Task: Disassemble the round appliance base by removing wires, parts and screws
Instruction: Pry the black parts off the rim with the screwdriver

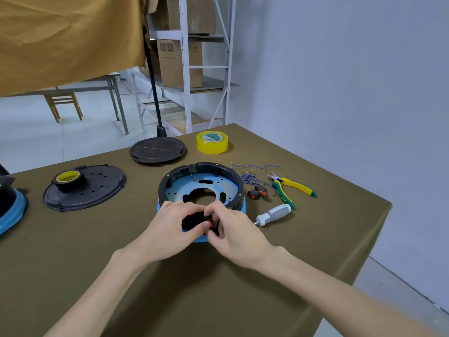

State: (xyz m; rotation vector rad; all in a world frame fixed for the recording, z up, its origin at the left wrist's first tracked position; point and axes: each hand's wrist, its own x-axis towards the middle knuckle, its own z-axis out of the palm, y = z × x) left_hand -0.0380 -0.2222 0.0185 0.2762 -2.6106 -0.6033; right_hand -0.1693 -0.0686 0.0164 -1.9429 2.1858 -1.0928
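Olive tabletop (315, 239) at frame centre carries the round appliance base (201, 188); left hand (170, 224) and right hand (233, 232) pinch a half-hidden red-black part (210, 222) at its near rim. Screwdriver (273, 214) and pliers (291, 188) lie right.

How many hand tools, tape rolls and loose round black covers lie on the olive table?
Hand tools: 2, the yellow-and-green pliers and the grey-handled screwdriver.
Tape rolls: 2, the clear yellow tape roll and the black-and-yellow tape roll.
Round black covers: 2, the mesh cover and the perforated plastic cover.
Total: 6
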